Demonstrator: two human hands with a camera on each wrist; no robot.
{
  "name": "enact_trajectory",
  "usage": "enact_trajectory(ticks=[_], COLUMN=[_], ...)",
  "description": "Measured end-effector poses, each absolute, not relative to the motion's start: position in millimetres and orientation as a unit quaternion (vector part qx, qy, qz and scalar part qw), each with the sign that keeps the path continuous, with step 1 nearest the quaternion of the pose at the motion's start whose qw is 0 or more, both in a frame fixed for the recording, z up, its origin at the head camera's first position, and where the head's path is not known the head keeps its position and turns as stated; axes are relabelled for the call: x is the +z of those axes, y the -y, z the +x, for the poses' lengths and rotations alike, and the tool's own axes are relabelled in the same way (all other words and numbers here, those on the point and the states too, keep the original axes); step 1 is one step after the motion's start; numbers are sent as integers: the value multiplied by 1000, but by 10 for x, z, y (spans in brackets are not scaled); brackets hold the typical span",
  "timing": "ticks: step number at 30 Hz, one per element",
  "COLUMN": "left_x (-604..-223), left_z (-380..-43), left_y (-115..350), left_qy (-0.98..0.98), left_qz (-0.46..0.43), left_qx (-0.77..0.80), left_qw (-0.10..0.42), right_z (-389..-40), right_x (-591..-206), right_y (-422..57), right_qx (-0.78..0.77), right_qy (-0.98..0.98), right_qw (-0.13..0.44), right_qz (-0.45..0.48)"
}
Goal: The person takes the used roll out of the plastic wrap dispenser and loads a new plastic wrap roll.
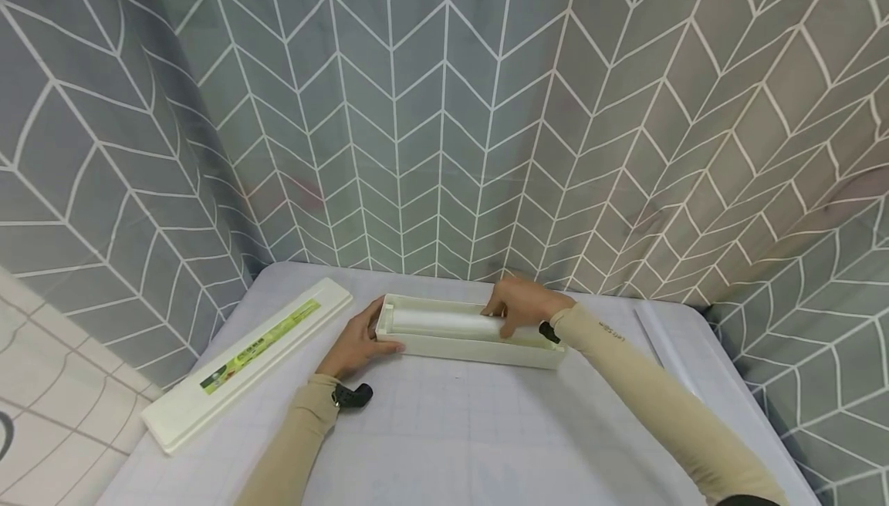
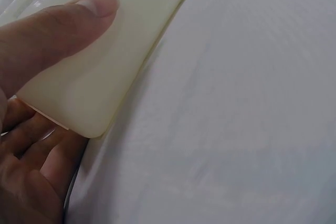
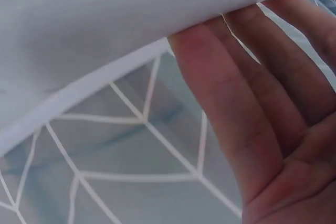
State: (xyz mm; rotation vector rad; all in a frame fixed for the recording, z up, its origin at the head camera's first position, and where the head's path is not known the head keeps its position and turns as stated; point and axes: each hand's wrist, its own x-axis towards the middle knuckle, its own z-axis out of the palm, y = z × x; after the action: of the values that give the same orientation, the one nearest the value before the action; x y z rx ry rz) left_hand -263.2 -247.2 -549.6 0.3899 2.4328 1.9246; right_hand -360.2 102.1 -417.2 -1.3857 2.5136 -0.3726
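A long pale cream box (image 1: pixel 479 350) lies lidless near the back of the table, with a smooth white roll (image 1: pixel 437 319) lengthwise inside it. My left hand (image 1: pixel 356 345) grips the box's left end. In the left wrist view the thumb (image 2: pixel 63 32) lies across the cream side, and the fingers are partly hidden behind the end. At the right part of the box, my right hand (image 1: pixel 521 307) reaches over the back wall and holds the roll between thumb and fingers. The right wrist view shows the fingertips partly hidden at the white edge.
A long cream lid (image 1: pixel 278 371) with a green printed label lies slanted at the table's left. Toward the right edge lies a long whitish strip (image 1: pixel 667 348). A grey chevron-patterned curtain (image 1: pixel 444 105) hangs right behind the white-covered table (image 1: pixel 444 436).
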Motion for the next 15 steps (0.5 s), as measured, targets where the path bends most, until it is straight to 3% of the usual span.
enact_trajectory(ticks=[7, 15], left_x=[-5494, -5501], left_z=[-2644, -2648], left_y=[2462, 2455], left_qy=[-784, -789], left_qz=[120, 108], left_qx=[609, 605], left_qw=[6, 14], right_z=[-3764, -4005], right_x=[-3897, -3951], right_y=[-1122, -1157], right_qx=[-137, -148], right_qy=[-868, -881], right_qw=[88, 90], right_qz=[-469, -440])
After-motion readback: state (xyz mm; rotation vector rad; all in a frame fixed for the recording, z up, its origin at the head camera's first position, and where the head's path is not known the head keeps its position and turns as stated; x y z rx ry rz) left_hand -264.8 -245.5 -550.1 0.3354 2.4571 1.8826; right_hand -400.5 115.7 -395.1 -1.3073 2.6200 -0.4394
